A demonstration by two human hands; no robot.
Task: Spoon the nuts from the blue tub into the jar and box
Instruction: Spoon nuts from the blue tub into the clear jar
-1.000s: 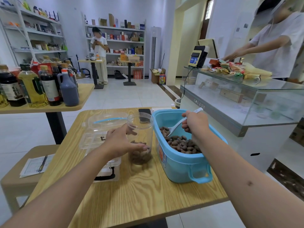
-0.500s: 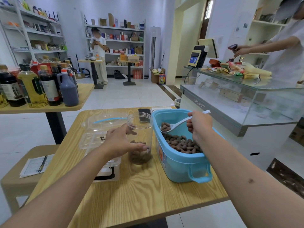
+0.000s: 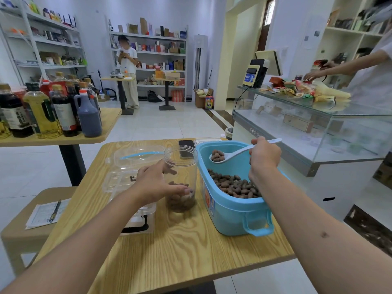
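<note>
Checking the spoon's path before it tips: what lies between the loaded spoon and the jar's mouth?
In the head view, only the blue tub's near-left rim stands between the spoon and the jar; the phone lies behind the jar.

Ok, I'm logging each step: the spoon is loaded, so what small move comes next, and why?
Probably carry the spoon leftward over the jar mouth and tip it. It holds nuts above the blue tub, the right hand grips its handle, and the left hand steadies the open jar.
</note>
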